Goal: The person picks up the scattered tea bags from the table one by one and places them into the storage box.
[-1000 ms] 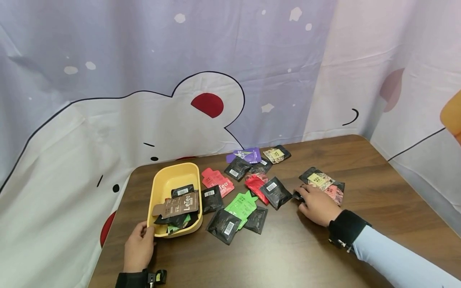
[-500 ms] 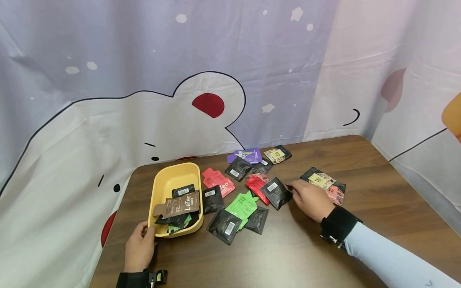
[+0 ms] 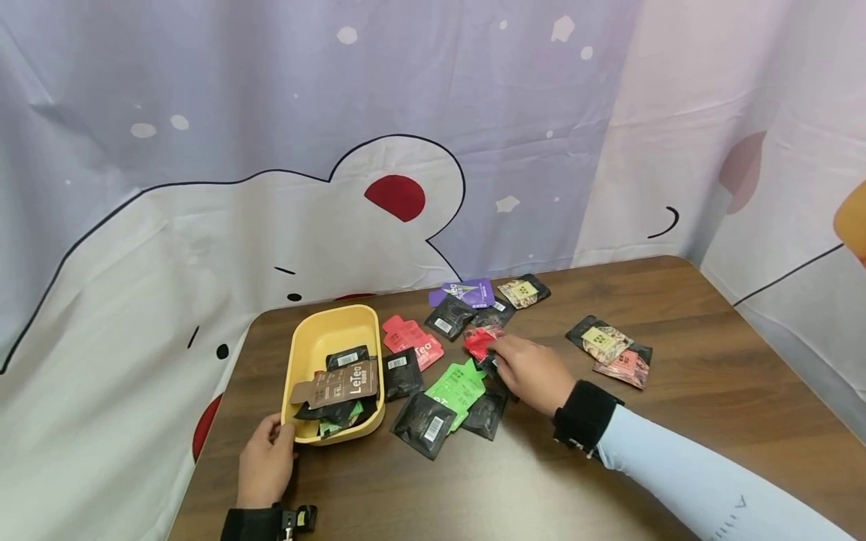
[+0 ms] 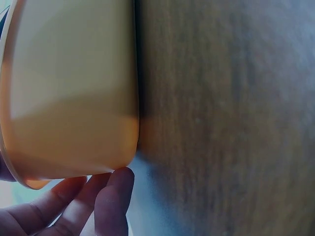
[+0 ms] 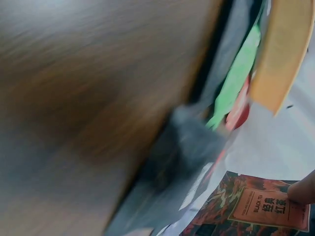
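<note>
Pinching a black sachet (image 3: 492,366), right-hand fingers (image 3: 504,347) curled

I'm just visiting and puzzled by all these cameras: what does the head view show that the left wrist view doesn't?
Only the head view shows the right hand among loose packets, such as the green packet, the packets inside the tray, and the curtain. Only the left wrist view shows the fingertips close up at the tray's outer wall. Both show the yellow tray, the left hand at it, and the wooden table.
</note>
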The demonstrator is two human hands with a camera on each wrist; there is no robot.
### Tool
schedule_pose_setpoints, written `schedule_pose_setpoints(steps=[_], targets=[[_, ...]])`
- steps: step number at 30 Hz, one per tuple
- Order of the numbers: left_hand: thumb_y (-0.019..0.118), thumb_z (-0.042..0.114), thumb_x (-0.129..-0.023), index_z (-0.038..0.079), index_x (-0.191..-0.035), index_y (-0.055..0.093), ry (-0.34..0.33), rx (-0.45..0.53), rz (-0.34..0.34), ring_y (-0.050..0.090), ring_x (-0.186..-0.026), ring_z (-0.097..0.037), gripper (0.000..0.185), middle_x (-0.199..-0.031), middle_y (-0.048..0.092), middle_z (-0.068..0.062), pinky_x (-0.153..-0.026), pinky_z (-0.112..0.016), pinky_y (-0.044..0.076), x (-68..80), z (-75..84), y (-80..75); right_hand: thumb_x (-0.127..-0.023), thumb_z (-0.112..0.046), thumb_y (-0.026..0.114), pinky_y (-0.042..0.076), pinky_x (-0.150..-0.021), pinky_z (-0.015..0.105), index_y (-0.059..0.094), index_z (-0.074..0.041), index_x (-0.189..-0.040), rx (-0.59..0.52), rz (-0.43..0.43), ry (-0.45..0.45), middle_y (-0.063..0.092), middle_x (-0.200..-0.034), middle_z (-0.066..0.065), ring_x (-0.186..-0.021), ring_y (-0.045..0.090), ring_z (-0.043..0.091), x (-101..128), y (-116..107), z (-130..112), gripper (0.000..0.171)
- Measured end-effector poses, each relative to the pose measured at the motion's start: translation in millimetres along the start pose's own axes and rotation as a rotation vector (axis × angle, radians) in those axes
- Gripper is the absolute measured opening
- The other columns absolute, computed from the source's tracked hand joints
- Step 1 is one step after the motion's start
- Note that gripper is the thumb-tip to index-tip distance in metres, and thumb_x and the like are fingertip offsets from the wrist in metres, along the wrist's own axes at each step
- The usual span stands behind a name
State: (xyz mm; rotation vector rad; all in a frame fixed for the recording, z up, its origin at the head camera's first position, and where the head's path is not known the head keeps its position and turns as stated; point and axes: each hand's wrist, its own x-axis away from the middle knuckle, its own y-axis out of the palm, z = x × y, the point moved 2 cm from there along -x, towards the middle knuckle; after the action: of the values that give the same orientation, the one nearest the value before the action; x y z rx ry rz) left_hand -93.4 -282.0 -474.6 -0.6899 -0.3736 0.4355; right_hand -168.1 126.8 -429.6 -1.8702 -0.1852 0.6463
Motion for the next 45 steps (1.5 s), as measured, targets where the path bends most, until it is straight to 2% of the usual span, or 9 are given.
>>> schedule_pose_setpoints(steps=[3,6,11,17,23,30,38,45], targets=[[0.039,0.027,-0.102,0.002,-0.139,0.053,0.001,-0.001,-0.003,0.065,-0.102,-0.033,0.046,-0.123,0.061,-0.024,-0.074,-0.038,0.06,0.2,0.3,-0.1,-0.094,-0.011,0.066,0.06,-0.081,0.046,0.07,-0.008,-0.119,-0.028,0.002,-0.022,0.074,-0.111,0.01,-0.098,0.073,0.027,-6.8,3.9,-12.7,0.026],[0.039,0.026,-0.102,0.001,-0.139,0.053,-0.004,-0.002,-0.007,0.065,-0.102,-0.033,0.046,-0.123,0.061,-0.025,-0.073,-0.038,0.06,0.6,0.3,-0.3,-0.095,-0.012,0.065,0.06,-0.083,0.043,0.07,-0.01,-0.12,-0.05,0.001,-0.049,0.074,-0.113,0.006,-0.101,0.073,0.023,-12.9,7.6,-25.4,0.025],[0.04,0.026,-0.103,0.001,-0.138,0.053,-0.009,-0.004,-0.007,0.065,-0.101,-0.032,0.046,-0.123,0.061,-0.025,-0.073,-0.037,0.06,0.6,0.0,-0.7,-0.096,-0.013,0.063,0.06,-0.08,0.036,0.069,-0.011,-0.121,-0.074,-0.021,-0.096,0.073,-0.109,0.003,-0.096,0.071,0.016,-24.0,12.3,-46.1,0.026],[0.039,0.026,-0.102,0.0,-0.138,0.053,-0.004,-0.004,0.002,0.065,-0.101,-0.033,0.046,-0.122,0.061,-0.025,-0.073,-0.038,0.06,0.5,-0.3,0.1,-0.096,-0.014,0.064,0.06,-0.082,0.035,0.069,-0.01,-0.122,-0.087,-0.025,-0.159,0.073,-0.111,0.003,-0.096,0.072,0.017,-36.5,18.8,-68.7,0.028],[0.04,0.026,-0.103,0.001,-0.138,0.053,-0.001,-0.008,0.008,0.065,-0.1,-0.032,0.046,-0.122,0.062,-0.024,-0.072,-0.037,0.06,0.1,0.2,0.6,-0.098,-0.019,0.062,0.058,-0.095,0.041,0.068,-0.014,-0.123,-0.108,-0.022,-0.197,0.073,-0.121,0.004,-0.115,0.07,0.022,-47.3,20.5,-90.6,0.026],[0.041,0.026,-0.104,-0.001,-0.137,0.054,0.026,-0.009,0.01,0.066,-0.098,-0.031,0.045,-0.122,0.063,-0.025,-0.071,-0.037,0.059,-0.5,-0.9,-0.5,-0.099,-0.018,0.06,0.059,-0.083,0.032,0.066,-0.015,-0.125,-0.118,0.004,-0.288,0.071,-0.116,0.0,-0.1,0.071,0.014,-61.3,26.0,-119.9,0.028],[0.04,0.027,-0.104,0.0,-0.139,0.052,-0.004,-0.011,-0.003,0.065,-0.101,-0.032,0.046,-0.125,0.061,-0.026,-0.074,-0.039,0.059,-0.6,0.0,-0.3,-0.099,-0.018,0.059,0.057,-0.089,0.029,0.064,-0.016,-0.131,-0.156,-0.048,-0.334,0.07,-0.117,-0.002,-0.103,0.069,0.01,-71.2,36.4,-152.9,0.032],[0.04,0.027,-0.104,0.0,-0.139,0.052,-0.002,-0.009,-0.005,0.065,-0.101,-0.032,0.046,-0.125,0.061,-0.025,-0.073,-0.037,0.059,-0.5,1.7,-0.3,-0.099,-0.02,0.059,0.056,-0.092,0.026,0.064,-0.016,-0.13,-0.106,-0.021,-0.414,0.069,-0.121,-0.003,-0.111,0.068,0.01,-70.6,49.4,-174.3,0.032]])
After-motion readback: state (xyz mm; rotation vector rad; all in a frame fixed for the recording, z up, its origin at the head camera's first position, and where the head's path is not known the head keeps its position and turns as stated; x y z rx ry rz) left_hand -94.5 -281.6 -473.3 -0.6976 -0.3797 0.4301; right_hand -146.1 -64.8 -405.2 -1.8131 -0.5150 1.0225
